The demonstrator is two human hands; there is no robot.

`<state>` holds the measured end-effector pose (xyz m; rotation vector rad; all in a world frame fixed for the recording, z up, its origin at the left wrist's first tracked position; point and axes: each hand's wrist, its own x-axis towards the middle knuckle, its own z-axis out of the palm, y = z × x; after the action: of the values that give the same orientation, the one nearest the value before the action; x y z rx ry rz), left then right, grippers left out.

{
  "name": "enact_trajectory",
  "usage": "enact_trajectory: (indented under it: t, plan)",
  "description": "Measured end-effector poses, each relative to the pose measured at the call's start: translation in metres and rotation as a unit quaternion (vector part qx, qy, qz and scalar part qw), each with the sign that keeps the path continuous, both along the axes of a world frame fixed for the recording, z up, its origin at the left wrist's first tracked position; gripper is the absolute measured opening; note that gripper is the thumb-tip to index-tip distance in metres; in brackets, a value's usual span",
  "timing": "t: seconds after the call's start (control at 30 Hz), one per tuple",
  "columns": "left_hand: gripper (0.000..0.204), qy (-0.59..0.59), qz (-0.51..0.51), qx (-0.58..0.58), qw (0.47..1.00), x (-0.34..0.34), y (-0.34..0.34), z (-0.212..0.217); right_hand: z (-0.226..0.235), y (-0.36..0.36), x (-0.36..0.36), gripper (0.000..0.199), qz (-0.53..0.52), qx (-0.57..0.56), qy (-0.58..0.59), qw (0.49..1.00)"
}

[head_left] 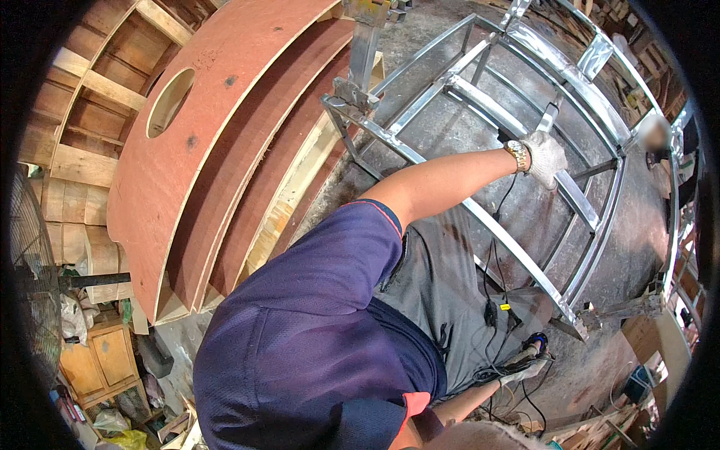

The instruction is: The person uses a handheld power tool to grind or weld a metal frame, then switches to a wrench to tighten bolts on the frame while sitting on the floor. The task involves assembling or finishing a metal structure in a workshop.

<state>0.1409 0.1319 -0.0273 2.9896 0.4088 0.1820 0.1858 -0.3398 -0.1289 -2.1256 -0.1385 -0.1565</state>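
My left hand (544, 159), in a pale knitted work glove with a gold watch at the wrist, reaches out and is closed on a bar of a welded metal frame (577, 202). The frame is shiny, with curved rails and cross-tubes. Near the left wrist a thin black cable drops behind the front rail to a dark connector (491, 313) with a yellow tag. Low down, my gloved right hand (526, 370) is among bunched black cables (491, 371), closed on them; its fingertips are partly hidden. A small blue and dark thing (538, 343) is beside it, its kind unclear.
Large curved reddish plywood pieces (225, 82) with an oval cutout stand on the left. A metal upright (364, 56) meets the frame's corner. Behind are wooden lattice panels (112, 90), a fan guard (34, 262) and a small wooden cabinet (105, 360). Scrap wood lies lower right.
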Motion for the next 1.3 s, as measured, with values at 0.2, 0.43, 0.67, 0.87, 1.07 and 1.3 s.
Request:
enact_trajectory:
  t: [0.2,0.43,0.67,0.87,1.07,1.3]
  plan:
    - [0.049,0.002,0.000,-0.008,1.000,-0.002,-0.001,0.003,-0.007,-0.006,0.005,0.035,-0.001,0.013,-0.001,1.000]
    - [0.047,-0.008,-0.001,-0.013,1.000,-0.006,-0.002,0.008,-0.010,-0.010,0.007,0.037,0.009,-0.014,-0.008,1.000]
    - [0.047,-0.002,0.004,-0.004,1.000,-0.004,-0.003,0.006,-0.015,-0.012,0.007,0.035,0.040,-0.006,-0.055,0.998]
    - [0.047,-0.007,-0.008,-0.010,1.000,-0.004,-0.001,0.004,-0.015,-0.006,0.008,0.030,-0.016,0.041,0.014,0.999]
    - [0.056,-0.007,-0.010,0.014,1.000,-0.002,0.001,0.001,-0.014,-0.005,0.003,0.032,0.015,0.071,-0.020,0.997]
    - [0.052,-0.050,-0.018,0.037,0.998,-0.003,0.002,-0.003,-0.002,0.004,-0.003,0.029,0.003,0.107,0.047,0.993]
